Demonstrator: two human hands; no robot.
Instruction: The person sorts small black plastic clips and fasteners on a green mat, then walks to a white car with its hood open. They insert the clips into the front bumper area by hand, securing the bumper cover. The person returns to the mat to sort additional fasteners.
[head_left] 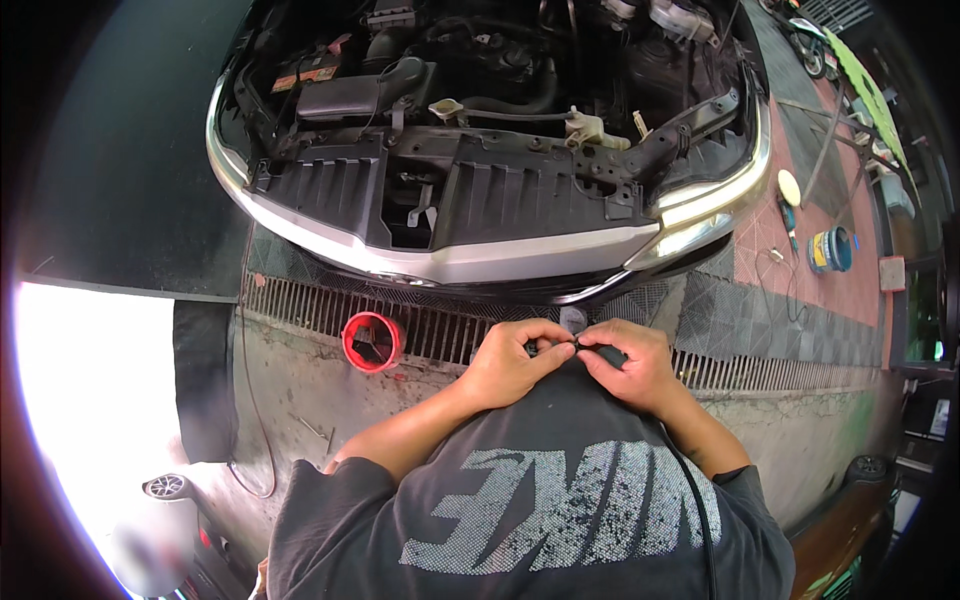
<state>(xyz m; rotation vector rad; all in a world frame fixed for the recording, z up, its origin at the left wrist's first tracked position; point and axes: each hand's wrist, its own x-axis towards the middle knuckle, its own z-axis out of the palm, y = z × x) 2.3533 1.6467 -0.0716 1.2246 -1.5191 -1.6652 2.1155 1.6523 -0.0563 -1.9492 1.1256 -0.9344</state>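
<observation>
My left hand (513,363) and my right hand (634,362) meet in front of my chest, fingertips almost touching. Both are closed in a pinch around a small dark piece (578,346). It is mostly hidden by the fingers, so its kind cannot be made out. Just beyond my hands is the front bumper (500,262) of a silver car, which shows its uncovered engine bay (480,60). Behind the bumper lies a black radiator cover (530,185) with an opening beside its middle. A black cord (700,490) runs down over my dark shirt.
A red bucket (349,345) with dark contents stands left of my hands, near the floor grating (300,305). A hose (243,380) and a thin tool (318,432) lie on the concrete. To the right are a blue bucket (830,252) and a round yellow pad (788,187). Other vehicles flank me.
</observation>
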